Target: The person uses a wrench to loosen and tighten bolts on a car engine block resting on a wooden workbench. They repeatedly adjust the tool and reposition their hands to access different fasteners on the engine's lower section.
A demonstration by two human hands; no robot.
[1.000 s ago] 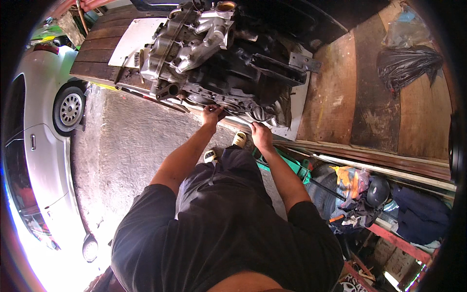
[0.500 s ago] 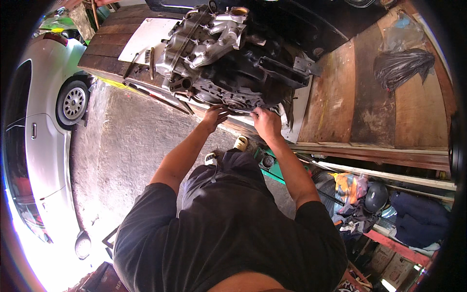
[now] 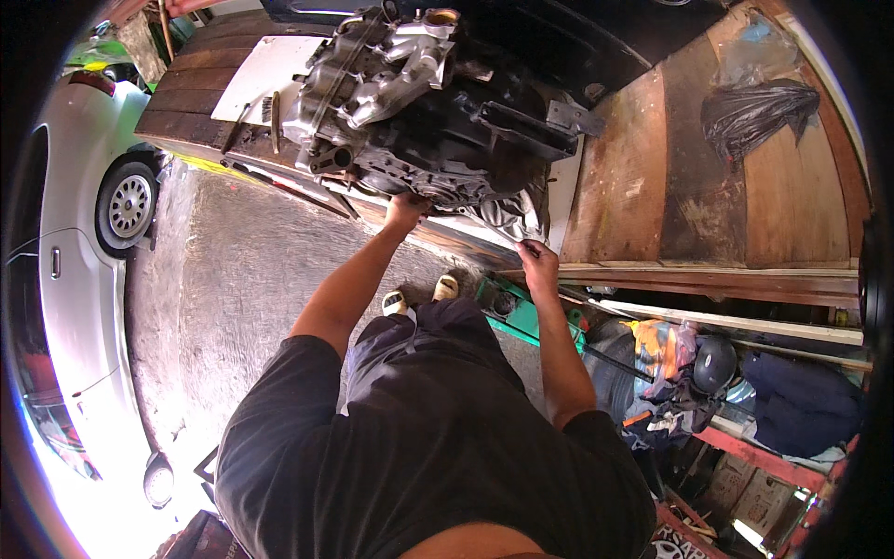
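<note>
The left hand is pressed up against the lower near edge of the car engine, fingers curled onto its dark underside — whether they truly clamp anything there is too small to tell. The right hand is closed around a thin dark tool or rod at the edge of the wooden platform, just below the crumpled silvery part hanging from the engine's right end. The engine lies on a white sheet on that platform, its pale cast-metal top turned toward the left, black block behind. A black plastic bag sits well apart on the boards — a green floor jack stands beside the person's feet, and a silver car is parked along the left
</note>
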